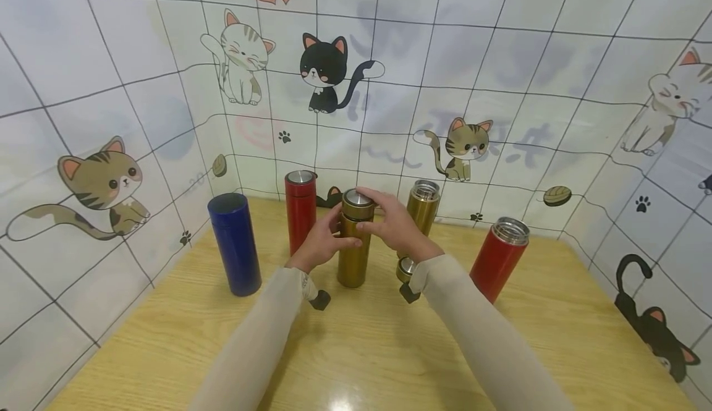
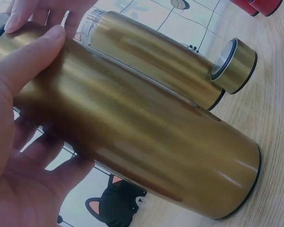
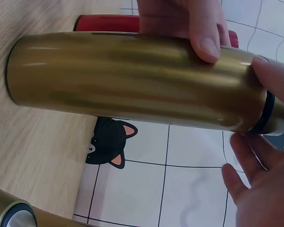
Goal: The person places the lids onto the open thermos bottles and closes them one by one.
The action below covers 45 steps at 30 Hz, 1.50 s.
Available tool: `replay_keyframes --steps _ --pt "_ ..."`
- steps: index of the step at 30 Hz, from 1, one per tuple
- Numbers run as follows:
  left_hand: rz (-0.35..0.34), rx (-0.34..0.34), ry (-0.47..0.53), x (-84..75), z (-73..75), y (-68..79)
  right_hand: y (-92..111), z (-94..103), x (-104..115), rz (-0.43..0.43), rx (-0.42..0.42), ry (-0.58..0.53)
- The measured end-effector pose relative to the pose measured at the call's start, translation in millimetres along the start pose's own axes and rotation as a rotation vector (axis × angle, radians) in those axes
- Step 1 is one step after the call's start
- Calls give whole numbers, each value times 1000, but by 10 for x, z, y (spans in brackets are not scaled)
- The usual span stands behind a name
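Observation:
A gold thermos flask [image 1: 353,266] stands upright between the two hands, a gold lid [image 1: 356,212] with a silver top on it. My left hand [image 1: 321,242] grips the upper body, its thumb across the near side and its fingers behind. At the lid end, my right hand [image 1: 402,225] holds the same flask; its thumb lies near the black ring [image 3: 263,113] below the lid. Behind the right hand is a second gold thermos [image 1: 425,206] with an uncovered steel mouth. Next to its base sits a loose gold lid [image 2: 236,67], partly hidden in the head view.
A blue cylinder [image 1: 236,250] stands at the left. Behind the left hand is a red thermos [image 1: 300,213] with its lid on. An open red thermos [image 1: 497,262] stands right of the right forearm. Cat-patterned sheeting [image 1: 361,145] borders the wooden table [image 1: 356,349].

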State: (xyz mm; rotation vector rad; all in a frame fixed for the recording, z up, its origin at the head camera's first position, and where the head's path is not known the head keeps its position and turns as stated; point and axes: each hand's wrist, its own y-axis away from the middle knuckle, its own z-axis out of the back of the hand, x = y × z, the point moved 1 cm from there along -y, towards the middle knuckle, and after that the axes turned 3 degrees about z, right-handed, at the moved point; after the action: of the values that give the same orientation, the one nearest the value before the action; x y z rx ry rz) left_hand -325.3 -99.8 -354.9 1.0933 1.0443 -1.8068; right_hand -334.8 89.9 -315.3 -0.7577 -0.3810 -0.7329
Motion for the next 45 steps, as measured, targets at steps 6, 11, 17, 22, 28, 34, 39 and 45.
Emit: replay_keyframes --steps 6,11,17,22,28,34,39,45 --pt "-10 -1 27 18 11 -6 62 -44 30 23 -107 152" --pt "-22 -2 21 21 14 -2 122 -103 35 78 -200 290" --pt "-32 2 9 170 4 -79 179 -151 55 181 -305 448" --pt "-31 -25 12 317 -1 -152 157 -133 71 184 -295 451" --pt "-12 -44 -3 319 -15 -143 44 -37 17 54 -81 183" --pt "-5 -8 -4 131 -6 -60 -10 -5 -25 -21 58 -88" --pt "-2 19 7 -36 -8 2 9 -22 -33 20 9 -71" --pt "-6 9 3 51 1 -34 26 -35 -20 55 -54 81"
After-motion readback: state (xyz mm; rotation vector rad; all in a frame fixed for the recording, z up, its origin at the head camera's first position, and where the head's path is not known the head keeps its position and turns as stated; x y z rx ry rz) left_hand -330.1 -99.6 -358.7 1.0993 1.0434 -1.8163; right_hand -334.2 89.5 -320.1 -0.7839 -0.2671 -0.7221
